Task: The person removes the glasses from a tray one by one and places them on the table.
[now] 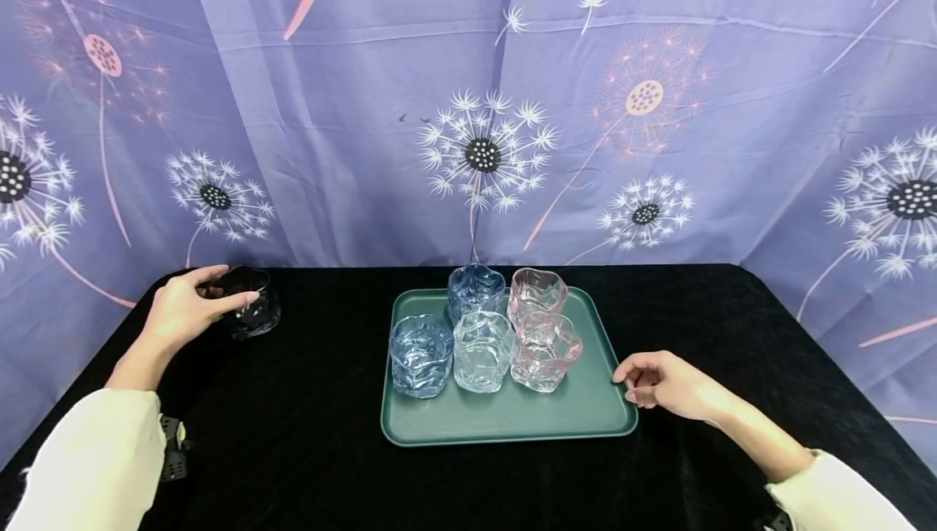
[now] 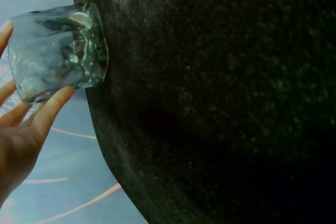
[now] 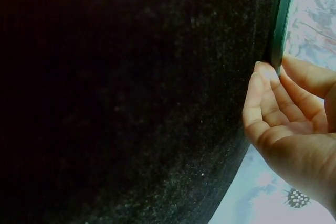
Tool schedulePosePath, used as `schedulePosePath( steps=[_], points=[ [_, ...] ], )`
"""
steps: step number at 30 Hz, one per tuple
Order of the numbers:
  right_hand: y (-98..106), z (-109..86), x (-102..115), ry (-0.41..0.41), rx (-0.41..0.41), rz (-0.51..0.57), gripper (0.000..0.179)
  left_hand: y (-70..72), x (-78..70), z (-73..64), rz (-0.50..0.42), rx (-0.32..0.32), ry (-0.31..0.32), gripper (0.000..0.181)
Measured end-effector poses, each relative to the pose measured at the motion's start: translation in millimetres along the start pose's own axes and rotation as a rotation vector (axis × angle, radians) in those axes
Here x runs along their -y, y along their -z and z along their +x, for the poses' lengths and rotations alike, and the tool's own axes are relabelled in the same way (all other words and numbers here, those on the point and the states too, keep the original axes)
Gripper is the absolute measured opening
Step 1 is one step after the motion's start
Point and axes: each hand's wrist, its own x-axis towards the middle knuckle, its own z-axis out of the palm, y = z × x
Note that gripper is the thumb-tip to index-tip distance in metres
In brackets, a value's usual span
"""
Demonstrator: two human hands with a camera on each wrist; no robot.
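At the far left of the table my left hand (image 1: 183,307) grips a clear, wavy-sided glass (image 1: 256,315) between thumb and fingers. The left wrist view shows the fingers on opposite sides of that glass (image 2: 58,56), whose base is at or just over the black cloth; contact is hard to tell. Over on the right, my right hand (image 1: 677,385) pinches the right rim of a green tray (image 1: 512,425). Its fingertips meet the tray edge (image 3: 281,30) in the right wrist view. On the tray stand two blue glasses (image 1: 422,360), a clear glass (image 1: 485,356) and two pink-tinted glasses (image 1: 545,356).
A black cloth (image 1: 307,417) covers the table. Behind it and at both sides hangs a purple curtain (image 1: 366,108) with dandelion prints. The glasses fill the tray's back and middle, close together; its front strip is bare.
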Motion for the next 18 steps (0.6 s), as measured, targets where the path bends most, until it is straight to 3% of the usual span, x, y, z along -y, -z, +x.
schedulePosePath(
  steps=[11, 18],
  points=[
    [-1, -0.4, 1, 0.002, -0.005, 0.009, 0.016, 5.2, 5.6, -4.2, -0.075, 0.061, 0.010, 0.076],
    [-1, -0.9, 2, 0.002, -0.004, 0.016, 0.016, 12.2, 0.3, -6.7, -0.144, 0.036, 0.035, 0.078]
  ],
)
